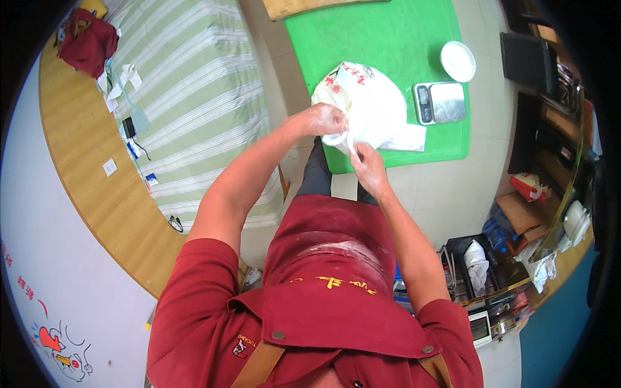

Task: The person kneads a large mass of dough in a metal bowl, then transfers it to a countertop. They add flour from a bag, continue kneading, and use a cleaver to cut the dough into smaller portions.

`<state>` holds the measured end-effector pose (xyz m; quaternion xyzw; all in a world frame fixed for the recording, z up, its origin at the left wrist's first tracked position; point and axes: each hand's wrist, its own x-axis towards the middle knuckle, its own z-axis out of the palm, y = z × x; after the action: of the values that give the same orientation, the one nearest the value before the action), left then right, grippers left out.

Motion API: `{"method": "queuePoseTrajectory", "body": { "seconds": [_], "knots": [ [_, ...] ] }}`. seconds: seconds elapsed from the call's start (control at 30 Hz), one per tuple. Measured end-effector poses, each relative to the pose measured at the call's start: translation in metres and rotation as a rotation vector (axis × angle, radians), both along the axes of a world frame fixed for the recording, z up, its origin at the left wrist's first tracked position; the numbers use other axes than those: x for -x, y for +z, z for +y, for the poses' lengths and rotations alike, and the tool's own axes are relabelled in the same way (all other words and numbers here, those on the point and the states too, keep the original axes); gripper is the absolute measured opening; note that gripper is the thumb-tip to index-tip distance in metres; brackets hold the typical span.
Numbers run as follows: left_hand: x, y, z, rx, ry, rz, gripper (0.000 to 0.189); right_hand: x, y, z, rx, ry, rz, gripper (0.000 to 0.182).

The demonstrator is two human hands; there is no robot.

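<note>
A large white bag (376, 99) with red and dark printing lies near the front edge of a green table (359, 34). My left hand (326, 120), dusted with white powder, has its fingers curled at the bag's gathered mouth. Lower and to the right, my right hand (369, 165) grips a twisted fold of the same bag. Between the hands a pale opening of the bag shows; what is inside cannot be made out. A flat white flap of the bag reaches out to the right along the table.
To the right sit a digital kitchen scale (440, 103) and a white bowl (458, 61) of white powder. A wooden board (310, 6) lies on the far edge. At left is a striped bed (194, 97); at right, a cluttered shelf unit (521, 220). My red apron (335, 233) carries white powder.
</note>
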<state>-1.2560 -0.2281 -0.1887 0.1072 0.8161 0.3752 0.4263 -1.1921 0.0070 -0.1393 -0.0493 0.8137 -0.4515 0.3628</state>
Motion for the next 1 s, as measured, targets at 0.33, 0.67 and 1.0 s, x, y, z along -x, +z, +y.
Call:
{"method": "queuePoseTrajectory", "body": {
  "seconds": [0.33,0.67,1.0],
  "knots": [
    [-0.022,0.007,0.033,-0.408,0.354,-0.365,0.037,-0.072,0.042,0.040,0.200,0.486,0.096,0.011],
    [0.013,0.137,0.011,-0.186,0.256,-0.005,0.030,0.044,0.063,-0.003,0.019,-0.144,0.449,0.048],
    [-0.032,0.130,-0.026,0.116,0.644,0.435,0.020,0.119,0.024,0.002,0.041,-0.079,0.509,0.021]
  ]
}}
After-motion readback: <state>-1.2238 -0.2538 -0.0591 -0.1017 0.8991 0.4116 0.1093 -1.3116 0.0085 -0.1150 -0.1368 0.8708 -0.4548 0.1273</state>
